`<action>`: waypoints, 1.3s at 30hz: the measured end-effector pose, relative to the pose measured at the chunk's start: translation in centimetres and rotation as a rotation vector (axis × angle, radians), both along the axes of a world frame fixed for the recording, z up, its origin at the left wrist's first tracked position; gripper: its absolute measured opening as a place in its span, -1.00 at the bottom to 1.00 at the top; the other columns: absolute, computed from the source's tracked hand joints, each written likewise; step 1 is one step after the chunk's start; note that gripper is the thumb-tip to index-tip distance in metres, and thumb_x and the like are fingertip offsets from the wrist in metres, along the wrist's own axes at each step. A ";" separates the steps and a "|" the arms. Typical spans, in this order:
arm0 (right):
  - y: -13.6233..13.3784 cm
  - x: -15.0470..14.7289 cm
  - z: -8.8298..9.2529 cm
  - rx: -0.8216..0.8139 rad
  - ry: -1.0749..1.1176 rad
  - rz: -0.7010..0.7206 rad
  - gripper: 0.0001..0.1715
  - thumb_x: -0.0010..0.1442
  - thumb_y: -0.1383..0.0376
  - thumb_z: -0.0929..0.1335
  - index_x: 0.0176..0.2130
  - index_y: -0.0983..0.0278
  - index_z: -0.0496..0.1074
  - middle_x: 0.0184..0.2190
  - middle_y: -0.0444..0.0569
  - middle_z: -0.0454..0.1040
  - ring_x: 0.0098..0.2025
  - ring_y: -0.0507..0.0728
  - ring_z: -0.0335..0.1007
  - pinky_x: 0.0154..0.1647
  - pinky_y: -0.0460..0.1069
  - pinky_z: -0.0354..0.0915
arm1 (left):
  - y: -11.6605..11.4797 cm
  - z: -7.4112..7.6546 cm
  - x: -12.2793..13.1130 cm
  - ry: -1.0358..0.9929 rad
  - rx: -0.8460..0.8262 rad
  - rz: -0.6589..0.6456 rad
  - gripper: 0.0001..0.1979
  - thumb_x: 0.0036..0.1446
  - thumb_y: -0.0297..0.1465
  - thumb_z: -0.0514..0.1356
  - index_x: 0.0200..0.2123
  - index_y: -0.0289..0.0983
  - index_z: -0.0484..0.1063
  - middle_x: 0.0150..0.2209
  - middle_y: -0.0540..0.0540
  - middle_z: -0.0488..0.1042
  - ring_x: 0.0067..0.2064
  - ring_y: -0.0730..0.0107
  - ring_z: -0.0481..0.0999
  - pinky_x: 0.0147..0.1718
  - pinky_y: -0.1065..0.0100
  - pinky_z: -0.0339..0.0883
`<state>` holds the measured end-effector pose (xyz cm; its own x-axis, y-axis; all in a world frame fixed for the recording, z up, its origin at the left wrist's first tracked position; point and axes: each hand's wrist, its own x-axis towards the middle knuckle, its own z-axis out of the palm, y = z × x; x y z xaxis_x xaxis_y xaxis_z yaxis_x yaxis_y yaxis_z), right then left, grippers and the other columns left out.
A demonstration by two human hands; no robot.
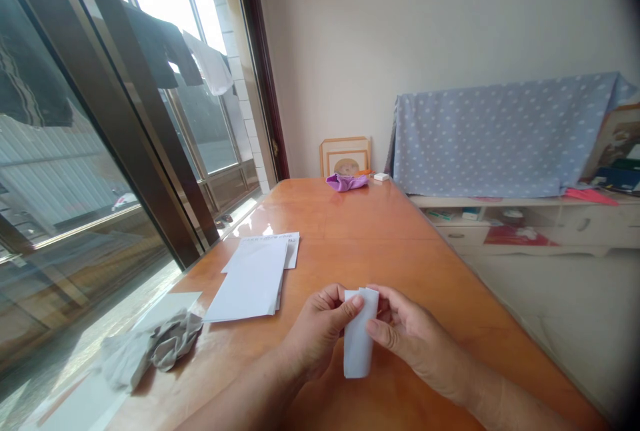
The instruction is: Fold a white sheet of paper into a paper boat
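A narrow strip of folded white paper [357,348] is held upright over the near part of the table, with its layers showing at the top edge. My left hand [325,321] grips its left side, the thumb pressed flat on the front face and the fingers behind. On the right side, my right hand [410,331] pinches the same paper, thumb on the front near the edge and fingertips partly hidden behind it. To the left lies a stack of white sheets [250,284], with a printed or written sheet [293,254] sticking out beneath it.
The wooden table [320,218] stretches away to the wall. A crumpled grey cloth [175,341] lies at its left edge. At the far end are a purple cloth [345,182], a small white box [381,177] and framed pictures [345,151]. Glass doors stand left; a polka-dot cover [500,138] hangs right.
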<state>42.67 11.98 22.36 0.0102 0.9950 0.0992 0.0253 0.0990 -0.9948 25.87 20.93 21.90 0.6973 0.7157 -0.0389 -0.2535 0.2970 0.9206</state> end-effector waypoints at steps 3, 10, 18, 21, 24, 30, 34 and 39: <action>-0.2 -0.1 0.4 -0.019 0.071 0.022 -0.34 0.23 0.01 0.43 0.19 0.23 0.28 0.05 0.06 0.49 0.11 0.26 0.39 0.14 0.13 0.31 | -0.2 0.0 0.1 0.012 0.003 -0.033 -0.64 0.12 -0.16 0.38 -0.41 -0.31 0.37 -0.36 -0.09 0.48 -0.32 0.38 0.45 -0.30 0.36 0.24; -0.6 0.5 0.3 -0.171 0.036 -0.063 -0.25 0.20 0.04 0.44 0.27 0.20 0.22 0.08 0.02 0.50 0.09 0.25 0.43 0.06 0.09 0.35 | 0.1 -0.1 0.3 0.086 0.031 -0.013 -0.62 0.15 -0.13 0.34 -0.44 -0.29 0.33 -0.48 0.00 0.36 -0.43 0.47 0.32 -0.40 0.40 0.15; 0.9 3.0 -0.7 -0.275 -0.090 -0.106 -0.64 0.17 0.28 0.31 -0.01 0.25 0.36 -0.23 -0.05 0.60 -0.22 0.17 0.53 -0.25 0.01 0.36 | 2.4 -0.5 -1.1 0.526 0.412 0.194 -0.73 0.21 -0.22 0.21 -0.46 -0.24 0.29 -0.49 0.03 0.33 -0.45 0.42 0.28 -0.48 0.40 0.00; 1.3 3.5 -1.5 -0.275 -0.179 -0.126 -0.76 0.14 0.30 0.29 -0.14 0.23 0.36 -0.33 -0.09 0.59 -0.33 0.13 0.52 -0.38 -0.03 0.33 | 2.9 -0.7 -1.4 0.747 0.719 0.225 -0.78 0.18 -0.37 0.15 -0.52 -0.23 0.27 -0.49 -0.01 0.34 -0.41 0.34 0.31 -0.46 0.36 -0.01; 1.5 3.7 -2.6 -0.249 -0.332 -0.204 -0.80 0.12 0.31 0.30 -0.19 0.20 0.38 -0.44 -0.14 0.55 -0.42 0.11 0.48 -0.46 -0.06 0.27 | 2.8 -0.5 -1.5 0.930 1.017 0.233 -0.85 0.11 -0.47 0.13 -0.51 -0.22 0.30 -0.43 -0.06 0.40 -0.30 0.24 0.36 -0.37 0.32 0.07; 1.6 3.6 -3.4 -0.185 -0.454 -0.290 -0.80 0.10 0.29 0.32 -0.21 0.19 0.42 -0.46 -0.15 0.52 -0.44 0.10 0.42 -0.48 -0.07 0.21 | 1.2 0.1 -1.1 1.014 1.346 0.156 -0.74 0.10 -0.45 0.20 -0.10 -0.18 0.45 -0.11 -0.13 0.46 -0.05 0.08 0.35 -0.09 0.15 0.17; 1.6 3.4 -3.2 -0.193 -0.468 -0.285 -0.81 0.11 0.27 0.33 -0.22 0.19 0.44 -0.46 -0.15 0.52 -0.46 0.09 0.39 -0.49 -0.07 0.19 | 0.1 0.5 -0.6 0.944 1.444 -0.123 -0.80 0.17 -0.46 0.14 -0.17 -0.17 0.50 -0.19 -0.12 0.46 -0.13 0.15 0.37 -0.12 0.18 0.20; 1.4 3.4 -2.7 -0.158 -0.642 -0.299 -0.89 0.17 0.22 0.32 -0.30 0.19 0.43 -0.48 -0.17 0.46 -0.47 0.08 0.33 -0.48 -0.06 0.16 | -0.2 0.9 -0.5 0.949 1.462 -0.192 -0.78 0.20 -0.42 0.14 -0.10 -0.18 0.50 -0.16 -0.15 0.44 -0.14 0.14 0.38 -0.14 0.17 0.22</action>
<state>46.05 13.39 19.67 0.2719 0.9618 0.0318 0.6123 -0.1474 -0.7768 25.37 20.71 22.83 0.8883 0.4488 0.0973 0.4186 -0.8784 0.2305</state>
